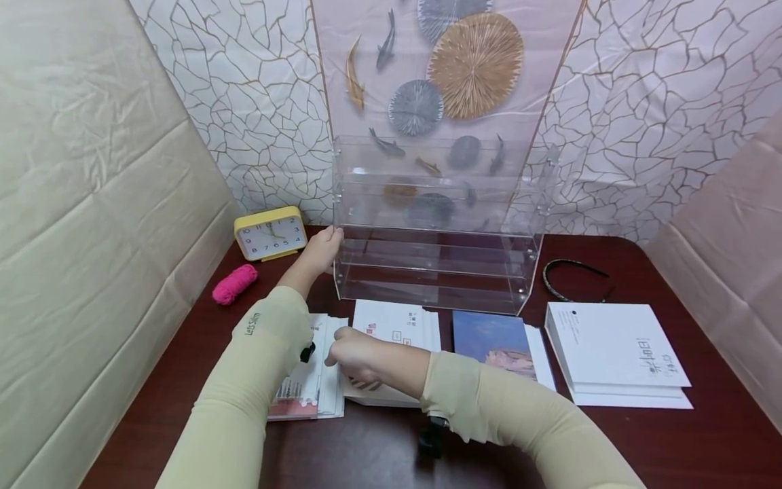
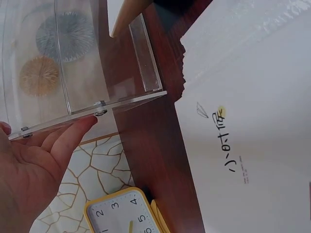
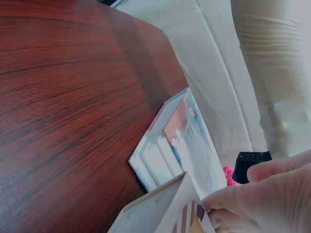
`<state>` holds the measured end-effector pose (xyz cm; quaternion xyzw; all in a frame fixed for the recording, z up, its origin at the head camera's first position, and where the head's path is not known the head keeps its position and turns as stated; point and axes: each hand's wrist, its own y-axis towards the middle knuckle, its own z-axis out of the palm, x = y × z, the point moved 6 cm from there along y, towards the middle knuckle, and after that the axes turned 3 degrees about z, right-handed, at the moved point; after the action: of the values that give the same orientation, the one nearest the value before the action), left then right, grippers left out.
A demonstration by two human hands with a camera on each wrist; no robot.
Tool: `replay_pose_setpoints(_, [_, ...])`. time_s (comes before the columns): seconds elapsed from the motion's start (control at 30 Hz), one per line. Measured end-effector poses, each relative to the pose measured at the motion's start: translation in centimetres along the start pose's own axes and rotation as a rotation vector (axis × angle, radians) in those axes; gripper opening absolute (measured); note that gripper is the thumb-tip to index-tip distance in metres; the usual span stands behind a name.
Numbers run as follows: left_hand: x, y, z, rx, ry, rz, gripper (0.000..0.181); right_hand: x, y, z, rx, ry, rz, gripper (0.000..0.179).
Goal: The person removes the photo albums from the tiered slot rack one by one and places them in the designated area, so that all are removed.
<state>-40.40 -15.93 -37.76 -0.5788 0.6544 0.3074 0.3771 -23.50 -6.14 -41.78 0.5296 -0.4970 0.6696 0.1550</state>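
At the left side panel of a clear acrylic rack [image 1: 430, 272], my left hand [image 1: 320, 251] grips the edge. In the left wrist view, its fingers lie along the outside of that panel, with the thumb tip at the other face. My right hand [image 1: 357, 353] is over the near books, loosely bent. A thick white book [image 1: 391, 319] with a striped cover lies under it. The right wrist view has the fingertips [image 3: 211, 201] at this book's edge, the thumb apart from them. Left of it lie white and pink books [image 1: 305, 394], partly hidden by my left sleeve.
A yellow clock [image 1: 271, 234] and a pink yarn skein [image 1: 235, 284] stand at the left. Right of the middle lies a blue-covered book [image 1: 489, 339], then a white book [image 1: 617, 353]. Behind that is a dark headband [image 1: 574, 262]. Fabric walls border the table.
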Motion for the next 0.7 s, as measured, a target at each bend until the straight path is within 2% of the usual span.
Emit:
replay_pose_setpoints(0.13, [0.2,0.1,0.1,0.007,0.008,-0.005,0.052,-0.3,0.0,-0.4,0.003,0.010,0.009,0.059])
replay_pose_setpoints(0.37, [0.3,0.1,0.2,-0.006,0.008,0.001,0.057,-1.2,-0.7,-0.6,0.086,0.089,0.012,0.064])
replay_pose_setpoints(0.5, [0.3,0.1,0.2,-0.019,0.029,0.013,0.058,-1.5,-1.5,-0.9,0.096,0.121,-0.027,0.057])
replay_pose_setpoints(0.7, [0.4,-0.2,0.3,-0.013,0.016,-0.003,0.061,-1.0,-3.0,-2.0,0.143,0.244,-0.120,0.031])
